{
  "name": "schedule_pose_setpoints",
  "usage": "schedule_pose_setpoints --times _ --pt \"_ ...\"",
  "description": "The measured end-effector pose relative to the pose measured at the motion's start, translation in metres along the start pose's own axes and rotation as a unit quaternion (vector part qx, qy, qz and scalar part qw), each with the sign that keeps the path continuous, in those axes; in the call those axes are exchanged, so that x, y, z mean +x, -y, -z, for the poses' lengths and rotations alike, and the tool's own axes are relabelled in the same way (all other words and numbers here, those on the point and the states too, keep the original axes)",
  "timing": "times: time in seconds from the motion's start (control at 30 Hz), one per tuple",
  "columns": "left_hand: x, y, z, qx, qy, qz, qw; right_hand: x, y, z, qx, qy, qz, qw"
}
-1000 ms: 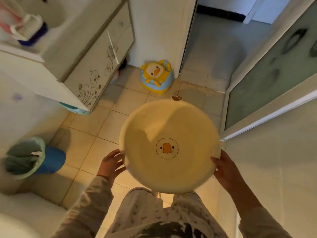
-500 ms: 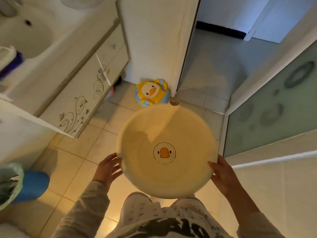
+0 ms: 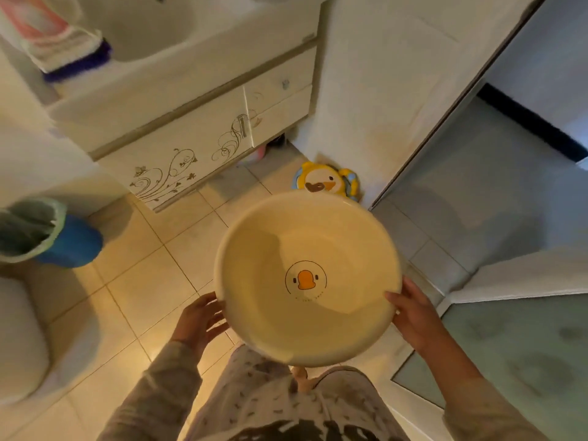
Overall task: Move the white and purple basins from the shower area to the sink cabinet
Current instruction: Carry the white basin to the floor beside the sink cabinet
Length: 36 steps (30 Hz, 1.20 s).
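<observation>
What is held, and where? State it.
The basin, by its rim: left hand on the near-left edge, right hand on the near-right edge.

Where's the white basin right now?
In the head view, the white basin is held above the tiled floor, between the left hand and right hand, right of the sink cabinet.

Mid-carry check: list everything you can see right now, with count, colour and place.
basin: 1, white with duck print, held above the floor
sink cabinet: 1, white with swirl decals, upper left
sink: 1, white, atop the cabinet
duck potty: 1, yellow and blue, floor by the wall corner
bin: 1, blue with a pale liner, left floor
left hand: 1, at the basin's left rim
right hand: 1, on the basin's right rim
</observation>
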<state>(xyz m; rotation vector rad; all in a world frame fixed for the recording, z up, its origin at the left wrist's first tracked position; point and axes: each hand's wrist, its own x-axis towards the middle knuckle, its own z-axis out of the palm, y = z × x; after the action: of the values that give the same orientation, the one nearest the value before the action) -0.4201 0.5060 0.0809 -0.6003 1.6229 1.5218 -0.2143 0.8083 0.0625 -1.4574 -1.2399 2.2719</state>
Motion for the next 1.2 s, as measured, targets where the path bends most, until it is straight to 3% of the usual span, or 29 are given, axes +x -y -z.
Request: schedule_pose_setpoints --times 0.2,0.5,0.87,1.2 --pt "0.023 -0.015 -0.011 -0.047 -0.044 0.001 0.998 0.068 0.038 -0.033 -0.056 0.067 -0.021 0.996" --pt "0.098 -0.052 -0.018 -0.089 -0.103 0.047 0.99 0.154 0.087 -0.109 -0.133 0.066 -0.062 0.987" --pt "0.151 -0.073 -0.012 -0.151 -0.171 0.123 0.966 0.233 0.089 -0.165 -0.195 0.077 -0.155 0.965" --pt "0.205 -0.054 -0.024 -0.207 -0.233 0.185 0.932 0.326 0.083 -0.207 -0.302 0.105 -0.237 0.918"
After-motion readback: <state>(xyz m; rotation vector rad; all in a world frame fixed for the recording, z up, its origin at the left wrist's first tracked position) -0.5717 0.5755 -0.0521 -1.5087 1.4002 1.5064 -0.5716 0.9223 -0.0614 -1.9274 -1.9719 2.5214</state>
